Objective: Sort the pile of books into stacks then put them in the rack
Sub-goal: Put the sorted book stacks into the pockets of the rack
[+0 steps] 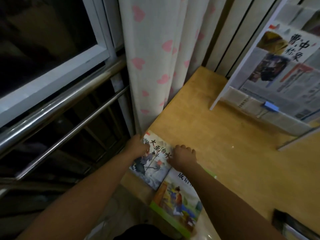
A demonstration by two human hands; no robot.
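A picture book with a grey-blue illustrated cover [152, 163] lies at the near left corner of the wooden table [225, 144]. My left hand [138, 146] grips its left edge, and my right hand [184, 157] grips its right edge with curled fingers. A second book with a green border [176, 203] lies just nearer to me, partly under my right forearm. At the far right stands a white rack [223, 94] holding books, one with a cover of black characters [280, 54].
A white curtain with pink hearts [155, 58] hangs right beside the table's left edge. Metal rails [69, 101] and a window frame fill the left. A dark object [290, 224] lies at the table's near right.
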